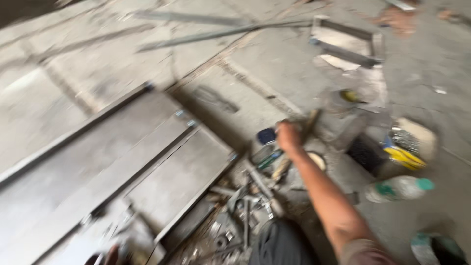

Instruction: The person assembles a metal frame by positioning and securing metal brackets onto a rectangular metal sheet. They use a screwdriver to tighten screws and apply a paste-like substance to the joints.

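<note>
Right hand (288, 136) is out at full stretch, just right of centre in the frame, and it's closed around a wooden handle (310, 121) that pokes up and to the right from the fist. Blur is heavy, so what kind of tool sits on that handle, I can't tell. Forearm runs down from the hand to the lower right, ending in a rolled sleeve at the bottom edge.

Down at the bottom left, just a sliver of the left hand (112, 255) shows at the frame's edge, near the corner of the metal frame; whether it's holding anything or spread wide, I can't tell.

That metal frame (147, 162), grey and flat with panels and long rails, fills the left half of the picture, lying on the dusty concrete floor (274, 64). Between it and the reaching arm sits a heap of metal bits and tools (245, 201), below the right hand. Just left of the fist there's a small dark blue object (266, 135), near but apart.

Over on the right: a yellow thing (405, 157), and below it a clear plastic bottle with a green cap (400, 189) on its side. Upper right, a smaller rectangular frame (346, 44) lies on the floor, well apart from the hand.
</note>
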